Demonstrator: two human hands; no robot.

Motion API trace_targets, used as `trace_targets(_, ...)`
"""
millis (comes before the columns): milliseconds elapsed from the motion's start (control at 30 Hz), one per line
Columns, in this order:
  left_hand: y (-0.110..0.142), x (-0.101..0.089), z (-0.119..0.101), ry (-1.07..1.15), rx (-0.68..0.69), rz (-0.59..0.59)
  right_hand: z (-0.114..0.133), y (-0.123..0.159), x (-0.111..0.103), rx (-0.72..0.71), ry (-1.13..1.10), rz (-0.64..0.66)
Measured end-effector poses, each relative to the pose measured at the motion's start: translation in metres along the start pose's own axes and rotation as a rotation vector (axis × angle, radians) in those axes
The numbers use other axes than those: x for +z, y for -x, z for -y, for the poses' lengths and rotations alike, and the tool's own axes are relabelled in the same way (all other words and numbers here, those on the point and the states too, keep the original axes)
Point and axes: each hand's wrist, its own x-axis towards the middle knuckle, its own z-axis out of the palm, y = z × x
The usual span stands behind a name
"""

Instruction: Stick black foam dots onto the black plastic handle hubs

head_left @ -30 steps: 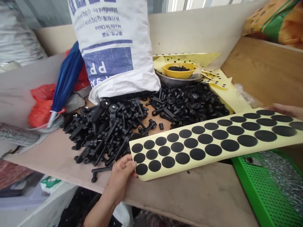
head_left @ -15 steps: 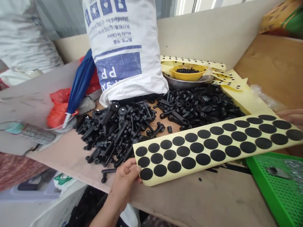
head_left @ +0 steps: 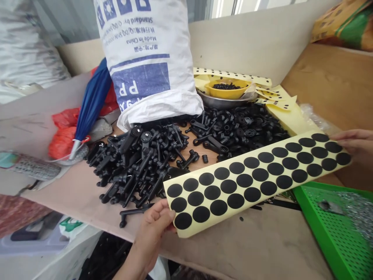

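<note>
Holding the yellow sheet of black discs [head_left: 234,201] in front of the white sack [head_left: 151,79] and out to its right, I have it pinched at the near left corner in my left hand [head_left: 153,225], thumb on top. My right hand [head_left: 358,144], well to the sack's right and partly out of view, grasps the other end. In front of the sack, on the bench [head_left: 256,241], lies a heap of black arm-shaped parts [head_left: 140,163]; right of the sack spreads a pile of black round parts [head_left: 247,126]. Right beside the sack, a yellow bowl [head_left: 227,93] of small black pieces sits in a metal basin [head_left: 224,102]. The blue umbrella [head_left: 91,97] leans just left of the sack, and the green tray [head_left: 314,225] is well apart, to the sack's front right
</note>
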Motion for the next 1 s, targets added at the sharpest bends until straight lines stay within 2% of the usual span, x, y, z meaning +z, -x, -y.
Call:
trace_targets(100,-0.002,0.001,0.005,0.0,-0.009,0.012,-0.002,0.002,0.001,0.119,-0.093,-0.006)
trace_targets(167,-0.003,0.002,0.008,-0.004,-0.009,0.012,-0.002,0.004,0.001,0.137,-0.131,-0.028)
trace_targets(400,-0.002,0.011,0.011,-0.053,0.052,-0.045,-0.006,0.003,0.005,0.074,-0.21,-0.098)
trace_targets(633,-0.002,0.008,0.008,-0.083,0.024,-0.036,-0.012,0.004,0.006,0.047,-0.253,-0.086)
trace_targets(833,0.003,0.016,0.005,-0.051,0.04,-0.139,-0.01,0.01,0.008,0.036,-0.266,-0.08)
trace_targets(1000,0.005,0.02,0.004,-0.058,0.056,-0.156,-0.008,0.016,0.008,0.035,-0.273,-0.077)
